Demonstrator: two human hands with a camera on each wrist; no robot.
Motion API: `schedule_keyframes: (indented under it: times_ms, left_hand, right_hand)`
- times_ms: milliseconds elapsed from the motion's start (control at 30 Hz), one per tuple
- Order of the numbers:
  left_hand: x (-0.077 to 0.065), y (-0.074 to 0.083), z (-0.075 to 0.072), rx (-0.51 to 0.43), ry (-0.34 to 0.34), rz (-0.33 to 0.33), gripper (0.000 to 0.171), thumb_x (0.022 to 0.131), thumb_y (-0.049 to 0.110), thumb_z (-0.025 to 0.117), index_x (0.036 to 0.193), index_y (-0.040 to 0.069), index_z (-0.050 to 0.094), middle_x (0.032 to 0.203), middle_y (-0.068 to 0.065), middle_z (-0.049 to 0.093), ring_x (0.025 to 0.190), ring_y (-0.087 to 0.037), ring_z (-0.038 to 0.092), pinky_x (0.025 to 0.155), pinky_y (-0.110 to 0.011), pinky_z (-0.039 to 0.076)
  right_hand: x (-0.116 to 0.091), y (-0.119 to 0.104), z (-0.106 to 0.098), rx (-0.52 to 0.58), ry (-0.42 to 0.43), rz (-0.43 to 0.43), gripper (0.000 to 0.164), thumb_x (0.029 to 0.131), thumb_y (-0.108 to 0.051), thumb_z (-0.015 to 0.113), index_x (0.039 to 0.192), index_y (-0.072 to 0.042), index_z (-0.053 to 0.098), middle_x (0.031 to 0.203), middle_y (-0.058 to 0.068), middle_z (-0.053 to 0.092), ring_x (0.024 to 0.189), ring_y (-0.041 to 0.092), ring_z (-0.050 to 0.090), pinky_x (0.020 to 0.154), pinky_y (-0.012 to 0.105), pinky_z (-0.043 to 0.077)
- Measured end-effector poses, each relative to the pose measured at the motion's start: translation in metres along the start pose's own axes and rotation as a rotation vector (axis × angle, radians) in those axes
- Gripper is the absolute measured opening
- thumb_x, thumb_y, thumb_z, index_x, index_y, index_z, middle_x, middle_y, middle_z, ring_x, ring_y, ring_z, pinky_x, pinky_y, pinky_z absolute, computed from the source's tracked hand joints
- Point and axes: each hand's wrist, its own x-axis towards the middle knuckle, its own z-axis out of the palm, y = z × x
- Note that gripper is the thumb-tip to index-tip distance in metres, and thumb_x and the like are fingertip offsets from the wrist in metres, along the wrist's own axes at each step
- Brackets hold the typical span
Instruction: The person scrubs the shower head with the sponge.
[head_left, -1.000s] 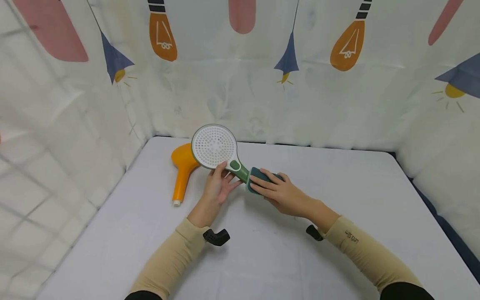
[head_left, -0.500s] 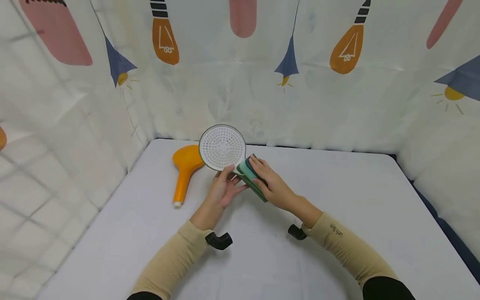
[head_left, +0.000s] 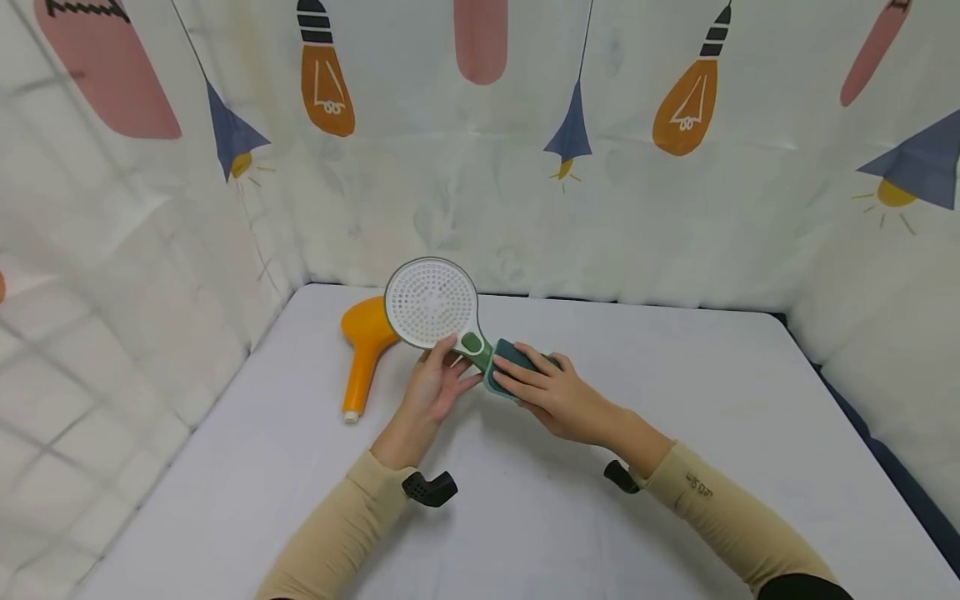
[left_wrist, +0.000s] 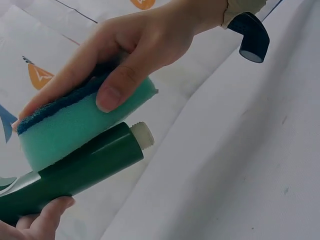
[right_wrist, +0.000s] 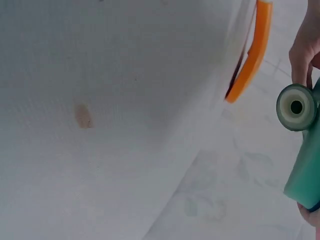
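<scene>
A shower head [head_left: 431, 302] with a white nozzle face and green handle is held above the table, tilted. My left hand [head_left: 432, 389] grips it at the neck, thumb on the face's edge. In my right hand [head_left: 566, 400] is a sponge [head_left: 501, 375], dark teal scouring side toward the palm. The left wrist view shows the sponge's light green side [left_wrist: 75, 132] against the handle [left_wrist: 100, 160], whose threaded end [left_wrist: 142, 135] is bare. The right wrist view catches only the handle's round end [right_wrist: 296, 107] and part of the sponge [right_wrist: 305, 170].
An orange shower head [head_left: 363, 358] lies on the white table [head_left: 570, 517], just left of the held one and partly behind it. A curtain [head_left: 487, 192] printed with lamps and bulbs hangs along the table's back edge. Black wrist cameras [head_left: 430, 489] sit on both sleeves.
My right hand slid the sponge up the handle to the neck, then back down toward its end. The shower head shifted slightly right and returned; the left hand kept its grip.
</scene>
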Motion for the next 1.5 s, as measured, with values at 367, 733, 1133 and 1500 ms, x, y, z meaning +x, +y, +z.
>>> schedule_keyframes:
  times_ms: [367, 733, 1133, 1500]
  left_hand:
    - [0.000, -0.005, 0.011, -0.001, -0.050, -0.016, 0.027, 0.110, 0.014, 0.044, 0.133, 0.012, 0.058, 0.115, -0.003, 0.070, 0.102, -0.022, 0.069, 0.091, -0.059, 0.053]
    - [0.000, 0.002, 0.005, -0.069, 0.024, 0.029, 0.022, 0.111, 0.015, 0.045, 0.108, 0.017, 0.066, 0.102, -0.002, 0.070, 0.096, -0.021, 0.069, 0.072, -0.041, 0.060]
    - [-0.003, 0.003, 0.013, 0.004, -0.048, 0.035, 0.022, 0.108, 0.010, 0.048, 0.107, 0.016, 0.069, 0.104, -0.003, 0.070, 0.099, -0.025, 0.070, 0.090, -0.065, 0.049]
    - [-0.007, -0.011, 0.013, 0.017, -0.063, -0.024, 0.032, 0.109, 0.013, 0.045, 0.140, 0.009, 0.051, 0.121, -0.006, 0.068, 0.101, -0.024, 0.070, 0.079, -0.051, 0.060]
  right_hand:
    - [0.032, -0.007, 0.005, 0.096, 0.096, 0.200, 0.056, 0.098, -0.006, 0.067, 0.151, 0.000, 0.048, 0.159, 0.016, 0.040, 0.146, 0.046, 0.031, 0.089, 0.069, 0.043]
    - [0.002, -0.006, -0.004, -0.052, -0.007, -0.030, 0.058, 0.092, -0.010, 0.076, 0.147, -0.014, 0.058, 0.155, 0.003, 0.049, 0.148, 0.034, 0.035, 0.092, 0.059, 0.044]
    - [-0.005, 0.009, 0.000, 0.463, 0.137, 0.168, 0.062, 0.099, 0.004, 0.061, 0.156, -0.001, 0.039, 0.162, 0.017, 0.035, 0.149, 0.043, 0.028, 0.115, 0.060, 0.031]
    - [0.031, 0.000, 0.005, 0.365, 0.159, 0.253, 0.057, 0.101, 0.001, 0.060, 0.153, 0.007, 0.038, 0.160, 0.025, 0.033, 0.147, 0.049, 0.026, 0.106, 0.069, 0.036]
